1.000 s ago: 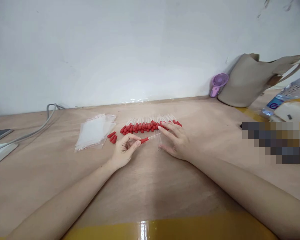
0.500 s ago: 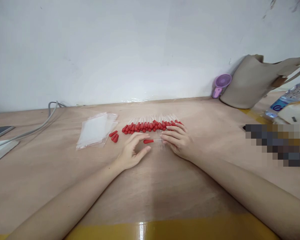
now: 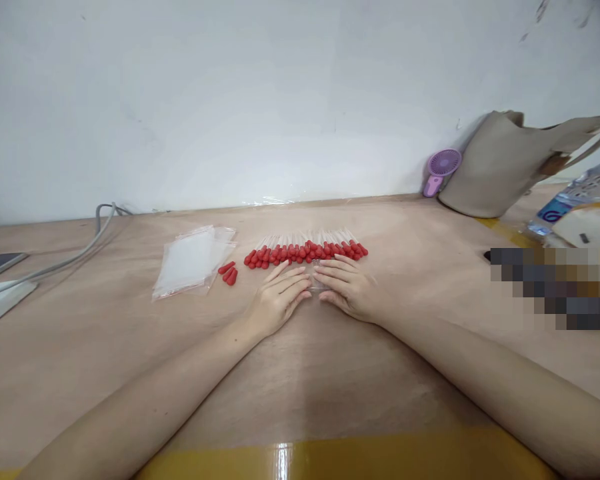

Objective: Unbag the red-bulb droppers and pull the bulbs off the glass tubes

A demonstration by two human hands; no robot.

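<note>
A row of glass droppers with red rubber bulbs point(image 3: 305, 252) lies across the brown paper-covered table point(image 3: 300, 373). My left hand point(image 3: 280, 297) rests flat just in front of the row, fingers stretched out and together. My right hand point(image 3: 347, 287) lies flat beside it, its fingertips almost touching those of the left. A bit of clear glass tube point(image 3: 319, 285) shows between the fingertips of the two hands. The dropper with the red bulb is out of sight by my left fingers. Three loose red bulbs point(image 3: 227, 272) lie left of the row.
A stack of clear plastic bags point(image 3: 193, 263) lies left of the bulbs. A phone point(image 3: 0, 265) and a grey cable point(image 3: 80, 257) are at the far left. A purple hand fan point(image 3: 443, 167), a beige bag point(image 3: 505, 167) and a water bottle point(image 3: 580, 200) stand at the right.
My left hand let go of the red-bulbed dropper, laid it down and flattened over it. My right hand flattened and moved inward, so the fingertips of the two hands meet.
</note>
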